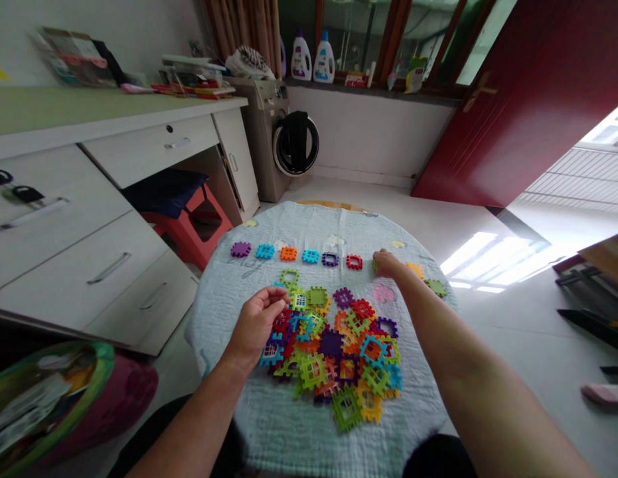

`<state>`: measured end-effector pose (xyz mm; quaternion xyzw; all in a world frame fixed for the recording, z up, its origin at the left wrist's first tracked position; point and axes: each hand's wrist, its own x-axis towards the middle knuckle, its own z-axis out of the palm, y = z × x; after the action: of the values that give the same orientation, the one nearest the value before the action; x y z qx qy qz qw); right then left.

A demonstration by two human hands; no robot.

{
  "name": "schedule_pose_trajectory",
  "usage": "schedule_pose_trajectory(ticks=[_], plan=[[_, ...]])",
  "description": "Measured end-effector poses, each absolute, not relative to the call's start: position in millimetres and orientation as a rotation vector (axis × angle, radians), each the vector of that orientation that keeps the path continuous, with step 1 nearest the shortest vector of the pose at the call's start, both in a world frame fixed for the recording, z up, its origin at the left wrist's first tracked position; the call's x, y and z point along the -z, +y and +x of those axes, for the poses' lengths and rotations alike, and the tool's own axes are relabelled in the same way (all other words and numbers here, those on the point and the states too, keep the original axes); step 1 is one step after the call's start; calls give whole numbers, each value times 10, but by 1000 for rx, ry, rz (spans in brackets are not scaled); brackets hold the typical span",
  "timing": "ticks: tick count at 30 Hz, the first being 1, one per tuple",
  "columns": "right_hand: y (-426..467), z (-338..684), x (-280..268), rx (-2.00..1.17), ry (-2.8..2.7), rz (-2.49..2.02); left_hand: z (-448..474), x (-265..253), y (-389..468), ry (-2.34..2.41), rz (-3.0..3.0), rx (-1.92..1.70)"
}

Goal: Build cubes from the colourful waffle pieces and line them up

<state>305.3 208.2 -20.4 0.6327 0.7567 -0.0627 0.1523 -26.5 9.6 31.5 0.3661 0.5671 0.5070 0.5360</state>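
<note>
My right hand (386,263) reaches to the right end of a row of square plastic building tiles. Its fingers are closed on a green tile (374,265), mostly hidden by the hand. Left of it in the row lie a red tile (354,262), a dark purple tile (330,259), an orange tile (289,253) and several others. My left hand (261,320) is at the left edge of a mixed tile pile (331,344), fingers curled and thumb against them. Beside its fingertips is a light green tile with a white window (299,300); whether they grip anything is unclear.
A pale blue cloth (229,305) covers the round table. Past my right forearm lie a yellow tile (415,270) and a green tile (435,287). A red stool (186,219) and a pink bin (124,392) stand left; a washing machine (261,133) is behind.
</note>
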Motion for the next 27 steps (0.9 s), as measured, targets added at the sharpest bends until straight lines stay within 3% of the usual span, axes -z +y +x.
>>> schedule_pose_trajectory(ticks=[10, 18, 27], plan=[[2108, 2884, 209, 199, 2228, 1814, -263, -330, 101, 1355, 858, -1209], [1988, 3739, -48, 154, 2048, 1980, -238, -367, 84, 1358, 861, -1193], [1841, 3999, 186, 157, 1952, 2008, -230, -319, 86, 1382, 906, -1178]])
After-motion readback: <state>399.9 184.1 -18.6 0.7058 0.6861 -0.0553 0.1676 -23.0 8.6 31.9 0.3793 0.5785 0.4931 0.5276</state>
